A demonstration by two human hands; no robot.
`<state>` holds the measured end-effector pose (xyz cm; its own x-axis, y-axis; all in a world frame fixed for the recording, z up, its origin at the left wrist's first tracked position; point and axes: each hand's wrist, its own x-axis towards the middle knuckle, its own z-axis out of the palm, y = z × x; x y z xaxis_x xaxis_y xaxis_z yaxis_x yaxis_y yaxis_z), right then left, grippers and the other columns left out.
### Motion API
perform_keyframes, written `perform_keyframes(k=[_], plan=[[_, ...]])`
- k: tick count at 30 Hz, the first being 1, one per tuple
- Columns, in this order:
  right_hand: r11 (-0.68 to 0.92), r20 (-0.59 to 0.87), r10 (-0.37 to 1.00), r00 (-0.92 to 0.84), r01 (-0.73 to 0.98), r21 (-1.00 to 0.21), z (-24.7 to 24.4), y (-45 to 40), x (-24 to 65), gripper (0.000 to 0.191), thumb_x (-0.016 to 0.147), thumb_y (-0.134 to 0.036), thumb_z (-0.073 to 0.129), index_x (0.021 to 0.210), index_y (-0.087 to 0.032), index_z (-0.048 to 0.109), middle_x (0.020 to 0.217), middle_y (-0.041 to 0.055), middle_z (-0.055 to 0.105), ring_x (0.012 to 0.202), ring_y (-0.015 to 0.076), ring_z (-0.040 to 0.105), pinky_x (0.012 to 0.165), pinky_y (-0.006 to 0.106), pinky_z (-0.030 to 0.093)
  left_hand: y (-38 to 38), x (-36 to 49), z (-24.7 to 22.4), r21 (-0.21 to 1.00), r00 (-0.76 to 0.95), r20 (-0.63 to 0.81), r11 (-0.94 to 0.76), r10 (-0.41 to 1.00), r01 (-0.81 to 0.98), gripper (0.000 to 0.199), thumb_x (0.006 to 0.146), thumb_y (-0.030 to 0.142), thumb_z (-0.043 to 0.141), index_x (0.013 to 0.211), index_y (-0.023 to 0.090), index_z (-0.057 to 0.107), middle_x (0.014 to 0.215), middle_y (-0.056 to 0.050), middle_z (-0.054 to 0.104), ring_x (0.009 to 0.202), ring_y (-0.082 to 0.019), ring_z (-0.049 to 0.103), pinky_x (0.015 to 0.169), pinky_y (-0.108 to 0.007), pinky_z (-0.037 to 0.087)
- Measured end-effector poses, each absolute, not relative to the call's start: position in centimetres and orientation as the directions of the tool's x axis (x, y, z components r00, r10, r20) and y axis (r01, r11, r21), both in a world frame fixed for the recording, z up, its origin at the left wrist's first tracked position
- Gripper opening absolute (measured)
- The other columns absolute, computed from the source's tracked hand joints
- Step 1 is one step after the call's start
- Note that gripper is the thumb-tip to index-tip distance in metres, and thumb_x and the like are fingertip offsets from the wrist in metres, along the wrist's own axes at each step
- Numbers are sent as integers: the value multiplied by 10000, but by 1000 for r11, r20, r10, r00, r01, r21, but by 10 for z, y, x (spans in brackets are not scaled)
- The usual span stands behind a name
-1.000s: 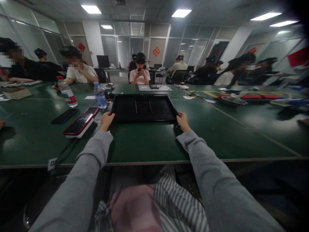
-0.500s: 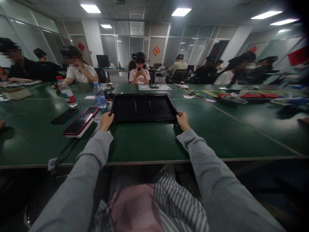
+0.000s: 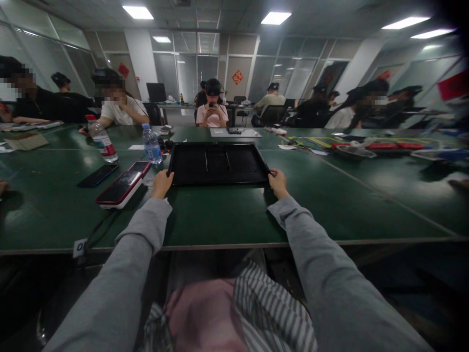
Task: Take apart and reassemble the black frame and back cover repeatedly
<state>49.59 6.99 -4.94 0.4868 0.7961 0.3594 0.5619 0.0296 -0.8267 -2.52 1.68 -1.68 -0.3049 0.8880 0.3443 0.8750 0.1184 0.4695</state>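
A wide black tray (image 3: 238, 166) with a raised rim lies in front of me on the green table (image 3: 223, 215). Two thin light lines run across its inner floor. My left hand (image 3: 162, 184) grips its near left corner, and my right hand (image 3: 278, 183) grips the near right corner. The fingers of both hands are partly hidden at the rim. Just left of the tray stands a blue-labelled water bottle (image 3: 152, 145).
Further left are a red-capped bottle (image 3: 102, 141), a dark phone (image 3: 97, 175) and a red-edged device (image 3: 119, 187) with a cable. Wires and a clear plastic bowl (image 3: 354, 152) lie at the right. Several people sit beyond the table.
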Motion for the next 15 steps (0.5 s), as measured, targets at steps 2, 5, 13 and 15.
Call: perform_keyframes(k=[2, 5, 13, 15], plan=[[25, 357, 798, 486, 564, -825, -50, 71, 497, 384, 778, -235, 562, 1137, -169, 683, 1110, 136, 754, 1047, 273, 710, 1025, 468, 516, 17, -26, -17, 473, -308, 345, 119, 887, 873, 454, 1013, 409, 497, 1331, 136, 670, 1280, -189, 703, 1213, -316, 653, 1022, -399, 497], [27, 358, 793, 492, 560, -828, -50, 70, 496, 388, 779, -231, 559, 1139, -161, 686, 1117, 146, 755, 1072, 279, 710, 1038, 469, 514, 16, -26, -17, 463, -302, 359, 113, 883, 879, 453, 1015, 413, 492, 1326, 136, 673, 1274, -188, 704, 1198, -318, 658, 1013, -399, 496], [78, 384, 785, 486, 537, -840, -48, 66, 493, 379, 747, -233, 560, 1087, -167, 714, 1073, 140, 762, 1075, 289, 705, 1031, 476, 525, 15, -25, -16, 446, -282, 373, 95, 884, 890, 457, 1023, 413, 454, 1284, 124, 694, 1251, -206, 708, 1172, -337, 661, 1002, -414, 490], [76, 383, 784, 488, 537, -840, -47, 65, 493, 380, 741, -239, 565, 1082, -169, 718, 1052, 135, 762, 1066, 286, 704, 1023, 475, 528, 15, -25, -16, 454, -290, 368, 101, 884, 885, 456, 1023, 414, 458, 1285, 124, 693, 1259, -205, 706, 1181, -333, 657, 1002, -405, 487]])
